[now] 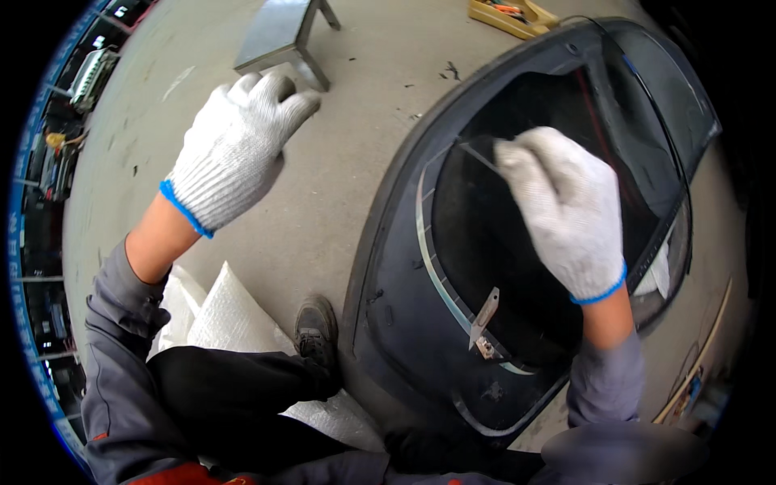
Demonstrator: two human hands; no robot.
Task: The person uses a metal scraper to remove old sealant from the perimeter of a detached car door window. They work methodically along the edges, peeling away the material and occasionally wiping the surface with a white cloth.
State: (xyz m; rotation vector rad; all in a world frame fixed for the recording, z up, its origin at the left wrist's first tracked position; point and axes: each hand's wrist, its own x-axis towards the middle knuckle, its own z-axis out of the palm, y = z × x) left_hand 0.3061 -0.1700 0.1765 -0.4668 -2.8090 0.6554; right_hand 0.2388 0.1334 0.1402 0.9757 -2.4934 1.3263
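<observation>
Far left, along the bent rim of the view, shelving and equipment (81,77) stand at the edge of a grey concrete floor (323,186). Nearer in, a grey metal stool or stand (279,36) rests on the floor at the top. Below it the left hand (234,153), in a white knit glove with a blue cuff, is raised in the air over the floor, fingers loosely spread and holding nothing; its grey sleeve runs down to the lower left corner. Under that forearm lie white woven sacks (222,311), and across them a leg in dark trousers ends in a worn dark shoe (317,331), which sits just beside the edge of a dark car panel.

That panel, a dark car hatch (388,307) with its window glass (485,242), lies flat on the floor and fills the middle and right of the view. A small metal bracket (485,319) stands out at the lower rim of the glass, on a pale seal line that curves along the window's edge. The right hand (566,206), gloved the same way, is over the glass with its fingers curled in tight; a thin dark line runs from its fingertips, but whether it grips it I cannot tell. Top right, beyond the hatch, a yellow tray (509,14) lies on the floor
</observation>
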